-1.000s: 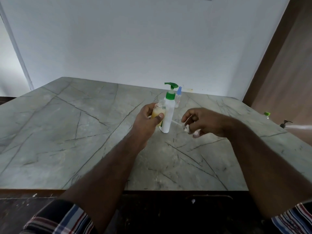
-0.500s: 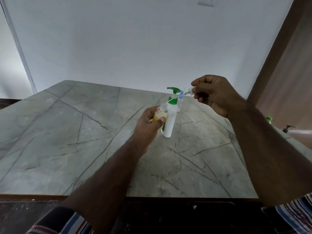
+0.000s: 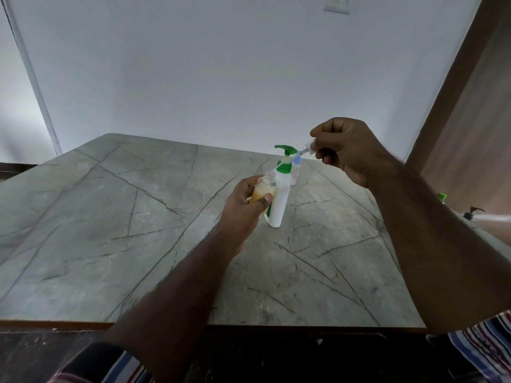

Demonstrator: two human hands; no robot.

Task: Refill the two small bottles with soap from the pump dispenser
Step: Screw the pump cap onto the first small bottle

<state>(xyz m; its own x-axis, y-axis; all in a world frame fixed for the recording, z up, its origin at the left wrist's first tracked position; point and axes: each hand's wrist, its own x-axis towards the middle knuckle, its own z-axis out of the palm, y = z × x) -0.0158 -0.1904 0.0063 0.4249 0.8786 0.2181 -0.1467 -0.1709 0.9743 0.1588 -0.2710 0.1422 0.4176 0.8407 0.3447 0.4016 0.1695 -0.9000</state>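
Note:
A white pump dispenser [image 3: 279, 200] with a green pump head stands upright on the marble table [image 3: 116, 217]. My left hand [image 3: 243, 208] grips a small open bottle [image 3: 264, 189] of yellowish soap, held tilted right against the dispenser's left side. My right hand [image 3: 347, 150] is raised above and right of the pump head and pinches a small white sprayer cap [image 3: 308, 149] with its thin tube pointing down-left. A second small bottle [image 3: 296, 168] with a blue cap stands just behind the dispenser.
Past the table's right edge, a green-capped bottle [image 3: 442, 197] and a dark pump top [image 3: 474, 212] show. A white wall rises behind the table, a brown panel at the right. The table's front edge lies near my body.
My right hand rose from the table beside the dispenser to above the pump head, carrying the sprayer cap. My left hand kept the small bottle against the dispenser.

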